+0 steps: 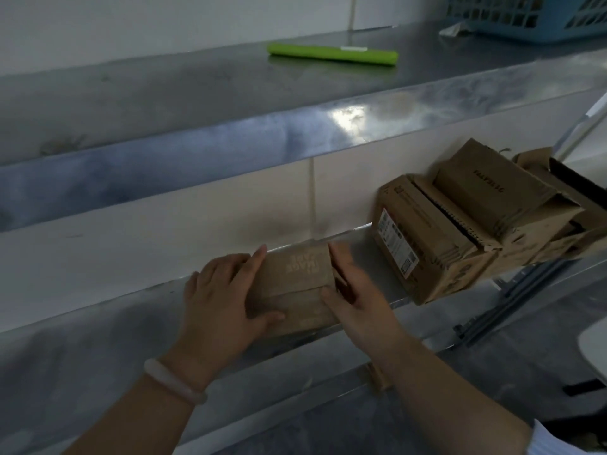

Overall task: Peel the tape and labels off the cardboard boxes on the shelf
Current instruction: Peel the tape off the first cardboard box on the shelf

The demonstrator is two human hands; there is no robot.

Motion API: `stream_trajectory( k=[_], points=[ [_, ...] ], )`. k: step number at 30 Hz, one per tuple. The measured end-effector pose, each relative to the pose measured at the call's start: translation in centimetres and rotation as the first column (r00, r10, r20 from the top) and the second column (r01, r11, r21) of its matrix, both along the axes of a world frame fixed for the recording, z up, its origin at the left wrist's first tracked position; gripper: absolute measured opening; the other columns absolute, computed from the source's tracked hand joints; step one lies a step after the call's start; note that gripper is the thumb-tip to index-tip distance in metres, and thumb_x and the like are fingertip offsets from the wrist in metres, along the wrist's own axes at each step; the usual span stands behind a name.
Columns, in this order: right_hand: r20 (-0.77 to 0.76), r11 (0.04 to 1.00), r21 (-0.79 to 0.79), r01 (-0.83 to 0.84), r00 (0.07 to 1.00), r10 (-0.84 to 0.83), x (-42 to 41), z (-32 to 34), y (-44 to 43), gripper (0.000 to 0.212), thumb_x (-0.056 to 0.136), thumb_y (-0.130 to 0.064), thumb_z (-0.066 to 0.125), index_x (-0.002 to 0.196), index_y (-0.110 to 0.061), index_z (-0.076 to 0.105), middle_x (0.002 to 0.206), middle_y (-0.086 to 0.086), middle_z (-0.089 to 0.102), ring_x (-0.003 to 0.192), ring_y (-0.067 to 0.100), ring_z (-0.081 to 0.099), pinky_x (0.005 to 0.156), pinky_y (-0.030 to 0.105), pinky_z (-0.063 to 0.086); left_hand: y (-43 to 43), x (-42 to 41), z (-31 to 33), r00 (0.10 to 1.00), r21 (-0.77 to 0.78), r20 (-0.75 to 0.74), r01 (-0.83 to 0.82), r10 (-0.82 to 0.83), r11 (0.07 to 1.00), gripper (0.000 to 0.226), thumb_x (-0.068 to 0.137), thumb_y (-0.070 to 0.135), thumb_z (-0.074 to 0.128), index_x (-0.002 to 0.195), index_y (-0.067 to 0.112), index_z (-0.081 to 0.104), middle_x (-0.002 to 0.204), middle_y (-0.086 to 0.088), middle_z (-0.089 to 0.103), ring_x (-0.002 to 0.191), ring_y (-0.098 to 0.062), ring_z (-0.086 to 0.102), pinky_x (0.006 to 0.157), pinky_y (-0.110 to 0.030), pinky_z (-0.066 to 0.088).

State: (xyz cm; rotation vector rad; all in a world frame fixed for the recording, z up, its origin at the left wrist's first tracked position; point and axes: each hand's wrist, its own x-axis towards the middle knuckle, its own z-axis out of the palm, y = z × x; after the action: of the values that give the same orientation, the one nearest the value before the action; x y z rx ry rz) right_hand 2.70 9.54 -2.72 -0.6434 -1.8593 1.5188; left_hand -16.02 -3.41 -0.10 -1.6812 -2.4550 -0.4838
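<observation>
While the small box (295, 284) lies flat near the front of the shelf (98, 339), long axis running left to right, the left hand (223, 290) and right hand (354, 290) clasp its ends, each grip half-closed, thumbs across it; probably steadying it for peeling.

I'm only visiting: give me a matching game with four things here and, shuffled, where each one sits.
Things: 1 small box; 2 green roll; 3 blue basket; 4 labelled box.
Places: A upper shelf, far right; B between left hand and right hand; C lower shelf, right; D upper shelf, middle.
Pairs: 1-B, 2-D, 3-A, 4-C.
</observation>
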Motion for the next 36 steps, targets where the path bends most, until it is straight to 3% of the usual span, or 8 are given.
stream_trajectory(
  k=[2,5,7,11,16,21,27,36],
  points=[
    [0.021,0.994,0.104,-0.027,0.999,0.025,-0.3,-0.2,0.1,0.066,0.089,-0.020,0.061,0.146,-0.040,0.035,0.149,-0.008,0.042,0.139,0.011,0.038,0.111,0.039,0.037,-0.1,-0.2,0.5,0.997,0.053,-0.079,-0.007,0.011,0.999,0.088,0.062,0.075,0.056,0.139,0.037,0.039,0.123,-0.002,0.053,0.112,-0.029,0.051,0.093,-0.052,0.041],
    [0.073,0.991,0.113,-0.074,0.995,0.066,-0.7,-0.8,0.4,0.063,0.089,-0.001,0.064,0.137,-0.037,0.045,0.141,-0.012,0.049,0.130,0.003,0.047,0.107,0.031,0.044,-0.4,-0.1,-0.7,0.983,0.040,-0.181,-0.010,0.017,0.999,0.075,0.060,0.060,0.076,0.128,0.035,0.054,0.106,-0.005,0.054,0.099,-0.031,0.056,0.094,-0.052,0.038],
    [0.129,0.993,0.102,-0.060,0.991,0.046,-0.6,-1.5,0.2,0.052,0.090,-0.004,0.065,0.126,-0.040,0.052,0.131,-0.015,0.054,0.118,-0.005,0.053,0.099,0.026,0.050,-0.7,0.2,-2.6,0.984,0.036,-0.152,0.099,-0.092,0.994,0.059,0.072,0.054,0.067,0.127,0.035,0.055,0.100,-0.004,0.053,0.089,-0.028,0.056,0.082,-0.045,0.046],
    [0.245,0.973,0.231,0.027,0.966,-0.085,0.4,-3.4,0.3,0.032,0.090,-0.015,0.067,0.122,-0.023,0.066,0.125,-0.014,0.054,0.115,-0.014,0.050,0.091,0.006,0.044,-1.2,0.3,-5.1,0.983,-0.009,-0.086,0.161,-0.161,0.987,0.053,0.082,0.047,0.051,0.134,0.037,0.047,0.115,-0.007,0.056,0.094,-0.029,0.056,0.081,-0.046,0.050],
    [0.292,0.939,0.335,0.079,0.939,-0.183,0.2,-3.2,0.3,0.025,0.089,-0.019,0.069,0.114,-0.021,0.072,0.115,-0.011,0.060,0.101,-0.001,0.061,0.091,0.010,0.046,-0.7,-0.3,-5.9,0.988,0.032,-0.049,0.146,-0.144,0.989,0.041,0.092,0.053,0.044,0.130,0.041,0.052,0.129,-0.002,0.058,0.106,-0.030,0.057,0.089,-0.050,0.046],
    [0.259,0.880,0.461,0.120,0.930,-0.262,-0.2,-2.4,0.7,0.013,0.081,-0.015,0.078,0.094,-0.013,0.078,0.094,-0.017,0.060,0.095,-0.001,0.057,0.083,0.001,0.042,-0.3,-0.4,-6.1,0.993,0.032,-0.027,0.115,-0.114,0.993,0.041,0.090,0.055,0.046,0.127,0.042,0.056,0.129,0.002,0.059,0.106,-0.029,0.056,0.087,-0.049,0.046],
    [0.382,0.988,0.125,0.086,0.915,-0.128,-0.5,-2.7,1.1,0.043,0.089,-0.023,0.069,0.131,-0.022,0.060,0.113,-0.012,0.062,0.092,-0.017,0.055,0.081,-0.002,0.039,-0.4,-0.4,-6.1,0.992,0.033,-0.073,0.101,-0.099,0.994,0.042,0.088,0.054,0.049,0.127,0.042,0.057,0.130,0.004,0.058,0.107,-0.028,0.055,0.087,-0.046,0.045],
    [0.327,0.930,-0.101,0.355,0.894,-0.306,-0.3,-3.1,-0.7,0.025,0.082,-0.030,0.076,0.107,-0.026,0.075,0.096,-0.018,0.072,0.092,-0.009,0.064,0.086,0.015,0.052,-0.4,-0.3,-6.1,0.991,0.050,-0.104,0.091,-0.086,0.995,0.042,0.088,0.054,0.048,0.126,0.043,0.058,0.130,0.005,0.059,0.105,-0.028,0.054,0.084,-0.045,0.044]
  ],
)
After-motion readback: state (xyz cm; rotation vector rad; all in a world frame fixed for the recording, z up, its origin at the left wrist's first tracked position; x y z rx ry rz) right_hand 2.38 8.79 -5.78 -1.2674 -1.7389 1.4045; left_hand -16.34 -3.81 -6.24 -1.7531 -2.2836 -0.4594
